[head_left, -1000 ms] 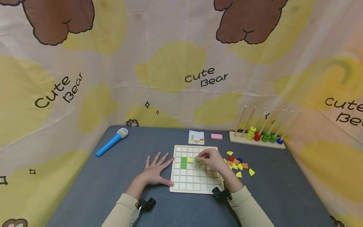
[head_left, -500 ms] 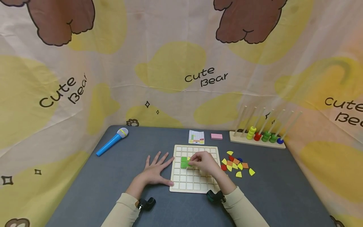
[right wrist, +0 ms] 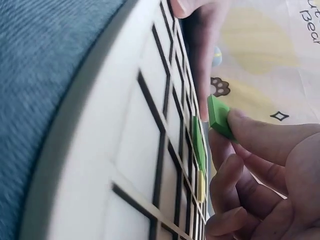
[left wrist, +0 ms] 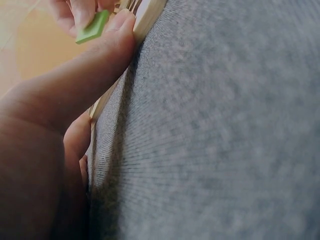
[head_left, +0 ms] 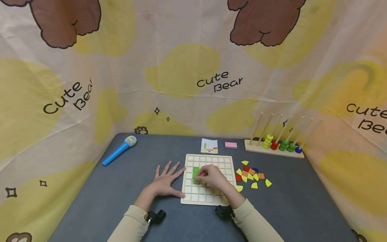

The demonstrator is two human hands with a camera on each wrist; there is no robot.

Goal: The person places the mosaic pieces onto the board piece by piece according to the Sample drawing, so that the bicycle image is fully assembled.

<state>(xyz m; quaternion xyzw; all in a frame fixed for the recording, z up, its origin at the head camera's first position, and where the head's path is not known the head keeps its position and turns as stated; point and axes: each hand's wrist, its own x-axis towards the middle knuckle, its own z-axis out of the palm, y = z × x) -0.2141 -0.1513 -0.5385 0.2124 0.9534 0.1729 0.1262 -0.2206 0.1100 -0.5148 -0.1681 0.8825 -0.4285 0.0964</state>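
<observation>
My right hand [head_left: 211,176] pinches a green square tile [right wrist: 219,117] between thumb and fingers, low over the wooden grid board [head_left: 193,198]. In the right wrist view this tile is tilted and apart from the grid. Green tiles [head_left: 196,169] lie in the left part of the board. Beside them is a yellow tile [right wrist: 201,186], mostly hidden by the right hand in the head view. My left hand [head_left: 164,185] has its fingers spread, with the thumb and index fingertip at the board's left edge. The left wrist view shows the thumb [left wrist: 120,35] against that edge.
Loose red, orange, blue and yellow pieces [head_left: 250,176] lie right of the board. Behind it are a patterned card [head_left: 209,146] and a pink block [head_left: 230,145]. A peg rack with beads [head_left: 273,151] stands back right, a blue toy microphone [head_left: 119,151] back left.
My right hand has moved left and slightly nearer across the board with the green tile, to just below the green tiles lying there. The left hand has stayed put.
</observation>
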